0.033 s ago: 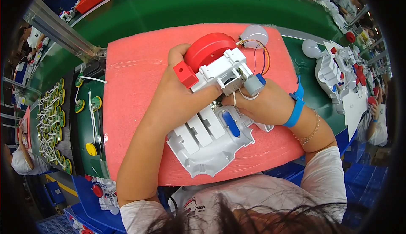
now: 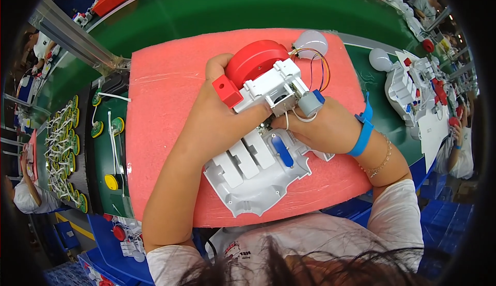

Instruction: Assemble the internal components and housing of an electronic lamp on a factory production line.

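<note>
Head view, looking down. Work piece: a white gear-housing assembly (image 2: 275, 85) with a red drum (image 2: 257, 63) on its far side and a red block (image 2: 227, 91) at its left end. It is held, tilted, over the middle of a pink foam sheet (image 2: 164, 111) on the green desk (image 2: 206, 19).

Left hand (image 2: 213, 114): partly closed around the assembly's left end, fingers behind the red drum, thumb laid along the near edge. Right hand (image 2: 326, 131): fingers curled in under the silver motor (image 2: 309, 104), a white wire across them; fingertips hidden, so cannot tell how far closed they are or what they pinch. Blue wrist strap (image 2: 363, 134) and a thin bracelet (image 2: 387, 154) on the right forearm.

Nearer the body, a white plastic shell (image 2: 257, 194) lies on the foam, its far end below the assembly; contact between the two unclear. A blue oblong insert (image 2: 282, 150) sits in the shell. Thin coloured wires (image 2: 327, 71) loop from the assembly beside a translucent white globe (image 2: 313, 42) at the foam's far edge.

Left of foam: rows of green-and-yellow round boards (image 2: 64, 154) with white leads. Right: another white assembly (image 2: 404, 94).
</note>
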A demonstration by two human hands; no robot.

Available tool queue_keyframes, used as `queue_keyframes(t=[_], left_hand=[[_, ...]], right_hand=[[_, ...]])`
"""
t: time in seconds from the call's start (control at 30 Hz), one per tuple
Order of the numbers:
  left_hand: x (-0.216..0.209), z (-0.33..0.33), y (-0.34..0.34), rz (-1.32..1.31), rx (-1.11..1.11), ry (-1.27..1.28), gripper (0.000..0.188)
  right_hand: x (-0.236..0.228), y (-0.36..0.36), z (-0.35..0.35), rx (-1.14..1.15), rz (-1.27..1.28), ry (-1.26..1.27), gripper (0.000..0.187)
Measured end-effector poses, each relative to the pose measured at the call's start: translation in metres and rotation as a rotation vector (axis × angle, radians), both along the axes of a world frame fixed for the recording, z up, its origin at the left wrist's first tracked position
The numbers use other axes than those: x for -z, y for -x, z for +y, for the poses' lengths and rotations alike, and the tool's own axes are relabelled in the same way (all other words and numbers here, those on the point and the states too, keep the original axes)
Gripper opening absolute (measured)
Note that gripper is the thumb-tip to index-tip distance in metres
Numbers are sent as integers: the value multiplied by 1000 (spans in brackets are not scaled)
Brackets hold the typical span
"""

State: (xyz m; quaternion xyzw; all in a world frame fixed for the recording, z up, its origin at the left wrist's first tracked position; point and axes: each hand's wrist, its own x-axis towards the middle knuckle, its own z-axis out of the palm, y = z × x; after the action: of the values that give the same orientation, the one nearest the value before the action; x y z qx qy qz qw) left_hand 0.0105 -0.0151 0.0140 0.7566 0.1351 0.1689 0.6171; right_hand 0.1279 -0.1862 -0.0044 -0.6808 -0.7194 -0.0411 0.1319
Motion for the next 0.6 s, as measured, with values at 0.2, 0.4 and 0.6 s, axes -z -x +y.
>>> queue_keyframes(t=[0.2, 0.4, 0.6], left_hand=[[-1, -1, 2, 30, 15, -40, 67], [-3, 0, 1, 7, -9, -41, 66], [-1, 6, 2, 44, 36, -59, 72]], right_hand=[[-10, 10, 0, 7, -72, 84, 14], [-12, 17, 4, -44, -137, 79, 14], [-12, 17, 3, -43, -174, 110, 13]])
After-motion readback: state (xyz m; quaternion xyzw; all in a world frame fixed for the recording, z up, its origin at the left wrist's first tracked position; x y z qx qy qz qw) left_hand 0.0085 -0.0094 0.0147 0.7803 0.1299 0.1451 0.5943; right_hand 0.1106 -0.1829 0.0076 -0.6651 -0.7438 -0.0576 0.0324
